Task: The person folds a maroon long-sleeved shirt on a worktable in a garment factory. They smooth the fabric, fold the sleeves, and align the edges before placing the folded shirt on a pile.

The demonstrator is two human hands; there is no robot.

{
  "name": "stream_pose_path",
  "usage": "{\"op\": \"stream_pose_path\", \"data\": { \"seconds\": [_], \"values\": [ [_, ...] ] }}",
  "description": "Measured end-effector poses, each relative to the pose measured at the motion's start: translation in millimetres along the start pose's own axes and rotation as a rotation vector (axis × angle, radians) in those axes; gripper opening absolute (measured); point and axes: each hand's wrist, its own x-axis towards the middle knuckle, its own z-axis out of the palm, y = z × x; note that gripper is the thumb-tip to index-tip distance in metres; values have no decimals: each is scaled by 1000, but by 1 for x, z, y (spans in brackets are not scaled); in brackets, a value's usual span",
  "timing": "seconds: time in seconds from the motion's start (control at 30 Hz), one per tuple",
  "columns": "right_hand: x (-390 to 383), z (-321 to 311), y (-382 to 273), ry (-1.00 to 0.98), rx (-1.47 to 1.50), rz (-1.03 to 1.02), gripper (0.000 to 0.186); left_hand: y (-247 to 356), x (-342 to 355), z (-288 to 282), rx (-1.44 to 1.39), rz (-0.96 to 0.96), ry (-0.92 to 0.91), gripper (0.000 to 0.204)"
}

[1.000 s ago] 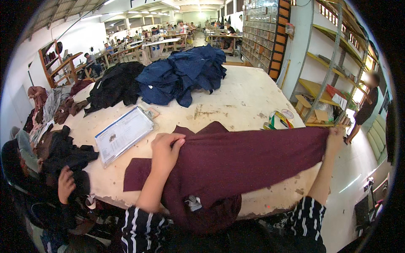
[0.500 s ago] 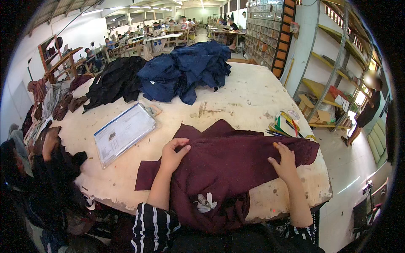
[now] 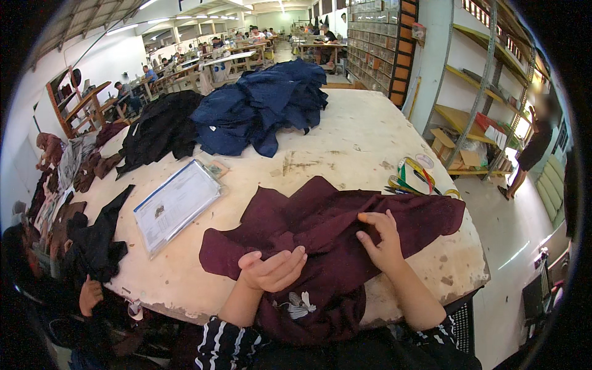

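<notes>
A dark maroon garment lies spread and partly bunched over the near part of the table, its lower folds hanging at the front edge. White tags show on the bunched part. My left hand is turned palm up over its left side, fingers stretched out and holding nothing. Over the middle of the cloth, my right hand has thumb and forefinger apart, with no cloth visible between them. Something orange covers a fingertip of that hand.
Blue garments and black garments are piled at the back of the worn table. A clear sleeve with papers lies left; a tape measure and pens lie right. Another person's hand is at the left edge.
My left hand has left the garment's upper edge, coming nearer and turning palm up. My right hand has moved left. The garment's left side has spread out; the co-worker's hand has moved lower.
</notes>
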Motion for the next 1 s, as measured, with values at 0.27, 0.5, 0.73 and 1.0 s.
{"op": "stream_pose_path", "data": {
  "seconds": [0.27,0.5,0.73,1.0],
  "values": [
    [-5,-2,7,136,53,-192,35,2,0,5,-43,-112,19,8],
    [-1,11,51,-316,-752,485,65,-24,-51,70,-630,-1155,-333,20],
    [12,25,-65,-209,-25,-289,59,-45,-83,86,-908,-1372,-663,23],
    [-68,21,-38,-832,-265,-442,64,-42,-82,82,-863,-1406,-497,20]
  ]
}}
